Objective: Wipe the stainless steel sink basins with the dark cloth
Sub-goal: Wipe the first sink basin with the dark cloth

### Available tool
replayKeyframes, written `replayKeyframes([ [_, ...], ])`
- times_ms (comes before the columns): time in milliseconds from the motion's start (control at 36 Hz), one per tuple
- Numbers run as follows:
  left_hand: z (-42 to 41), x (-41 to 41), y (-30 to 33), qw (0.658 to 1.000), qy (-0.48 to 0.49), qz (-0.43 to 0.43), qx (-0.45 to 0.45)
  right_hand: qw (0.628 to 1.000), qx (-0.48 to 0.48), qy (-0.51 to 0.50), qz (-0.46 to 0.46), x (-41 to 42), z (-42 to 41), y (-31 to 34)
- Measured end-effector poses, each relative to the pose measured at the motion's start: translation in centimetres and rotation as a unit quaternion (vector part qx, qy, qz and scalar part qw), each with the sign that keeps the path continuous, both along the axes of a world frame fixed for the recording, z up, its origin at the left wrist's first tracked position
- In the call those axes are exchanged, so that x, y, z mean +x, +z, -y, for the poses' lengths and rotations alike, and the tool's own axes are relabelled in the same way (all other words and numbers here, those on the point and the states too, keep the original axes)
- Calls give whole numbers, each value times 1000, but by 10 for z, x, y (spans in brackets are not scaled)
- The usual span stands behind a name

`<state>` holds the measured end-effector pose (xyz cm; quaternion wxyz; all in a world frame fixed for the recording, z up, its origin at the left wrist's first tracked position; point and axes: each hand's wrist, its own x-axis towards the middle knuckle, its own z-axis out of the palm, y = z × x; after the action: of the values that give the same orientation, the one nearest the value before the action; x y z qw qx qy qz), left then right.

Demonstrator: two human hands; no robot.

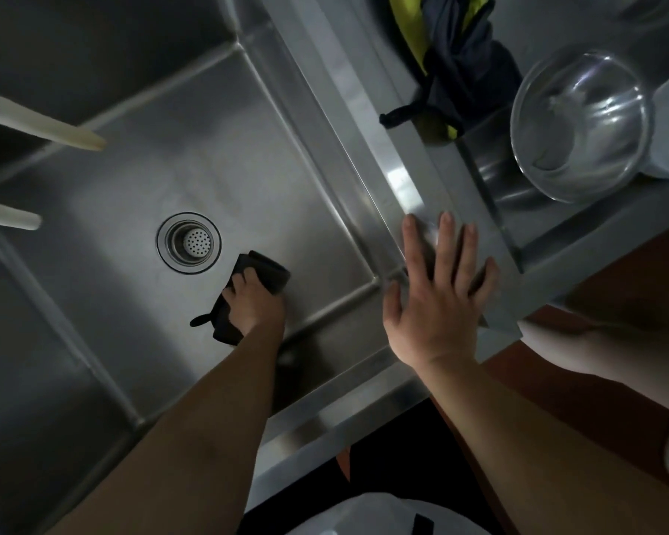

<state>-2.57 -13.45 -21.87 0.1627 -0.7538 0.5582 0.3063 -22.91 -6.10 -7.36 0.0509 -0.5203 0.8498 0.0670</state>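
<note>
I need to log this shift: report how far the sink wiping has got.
Done: nothing provable; no clear wiped-versus-unwiped difference shows on the steel. In hand: the left hand grips the dark cloth on the basin floor beside the drain strainer, while the right hand lies flat over the rim. Left: probably the walls and the adjoining basin.

We see 1 brushed stainless steel sink basin point(217, 164), rectangular with creased floor folds and a round perforated drain strainer point(189, 242) near its middle. The crumpled dark cloth point(261, 274) lies on the basin floor just beside the strainer, probably pressed flat.
</note>
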Motion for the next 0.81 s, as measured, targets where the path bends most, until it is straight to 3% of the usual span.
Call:
replayKeyframes([
  [139,-1,-20,3,983,161,-66,-55,1000,-2,3,1,-1,-1,-1],
  [250,8,-49,6,964,203,-150,-78,1000,-1,1,1,0,-1,-2],
  [306,16,-74,10,949,217,-225,-46,1000,-4,1,0,0,-1,-3],
  [417,38,-133,20,872,328,-360,46,1000,-13,3,-9,0,-2,-5],
  [500,43,-148,20,822,420,-379,61,1000,-17,5,-13,-1,-2,-6],
  [667,42,-143,38,760,489,-420,82,1000,-20,5,-13,1,-3,-6],
  [806,40,-132,83,720,477,-498,72,1000,-16,5,-4,0,-1,-5],
])
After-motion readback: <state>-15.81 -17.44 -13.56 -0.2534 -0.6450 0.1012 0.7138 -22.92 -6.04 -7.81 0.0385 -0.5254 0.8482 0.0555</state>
